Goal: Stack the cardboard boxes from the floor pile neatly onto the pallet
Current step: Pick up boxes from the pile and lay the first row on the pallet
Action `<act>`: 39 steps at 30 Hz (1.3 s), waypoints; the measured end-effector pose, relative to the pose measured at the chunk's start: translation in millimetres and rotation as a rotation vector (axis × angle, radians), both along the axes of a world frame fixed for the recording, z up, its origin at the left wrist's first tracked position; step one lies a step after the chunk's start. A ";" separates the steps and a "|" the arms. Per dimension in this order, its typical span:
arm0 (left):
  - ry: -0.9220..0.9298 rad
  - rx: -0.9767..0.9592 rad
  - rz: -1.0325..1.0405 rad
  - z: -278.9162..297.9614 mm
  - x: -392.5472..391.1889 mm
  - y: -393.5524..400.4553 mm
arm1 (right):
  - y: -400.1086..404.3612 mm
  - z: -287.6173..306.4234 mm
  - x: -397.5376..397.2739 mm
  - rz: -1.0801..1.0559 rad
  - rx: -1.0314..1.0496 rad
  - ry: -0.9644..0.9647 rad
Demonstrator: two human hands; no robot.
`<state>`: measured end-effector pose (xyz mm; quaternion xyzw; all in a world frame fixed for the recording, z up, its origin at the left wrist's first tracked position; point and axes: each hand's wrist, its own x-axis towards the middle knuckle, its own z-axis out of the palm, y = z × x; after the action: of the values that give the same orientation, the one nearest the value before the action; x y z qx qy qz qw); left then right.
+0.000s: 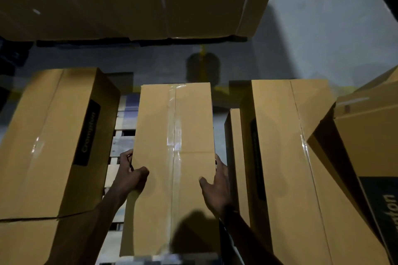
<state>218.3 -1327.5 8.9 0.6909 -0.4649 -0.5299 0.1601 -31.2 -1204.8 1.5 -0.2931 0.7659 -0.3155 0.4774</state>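
Observation:
A long brown cardboard box (174, 135) with clear tape down its middle lies lengthwise in front of me, over the pale wooden slats of the pallet (121, 144). My left hand (130, 175) grips its left edge, thumb curled onto the top face. My right hand (216, 187) holds the right edge, thumb on top and fingers down the side. A similar box (51, 142) with a black label lies to the left on the pallet. Another long box (290, 157) lies to the right, and a lower box (235, 157) sits in the gap between.
A tilted box (370, 135) with a dark printed panel leans at the far right. A tall wall of stacked cartons (133, 0) rises behind, across a strip of grey floor (323, 28). A yellow floor marking (202, 51) runs beyond the held box.

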 end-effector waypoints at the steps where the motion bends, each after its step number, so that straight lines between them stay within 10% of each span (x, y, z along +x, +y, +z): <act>1: 0.005 -0.005 -0.006 -0.9 0.7 1.4 | 0.1 -0.7 1.3 0.013 0.001 0.000; 39: -0.050 -0.172 -0.132 -15.7 5.5 66.0 | 53.2 12.4 7.7 0.058 0.018 -0.008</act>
<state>223.9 -1261.5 -6.9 0.6555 -0.5570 -0.4802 0.1719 -23.5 -1151.6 13.9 -0.3095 0.7580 -0.2956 0.4921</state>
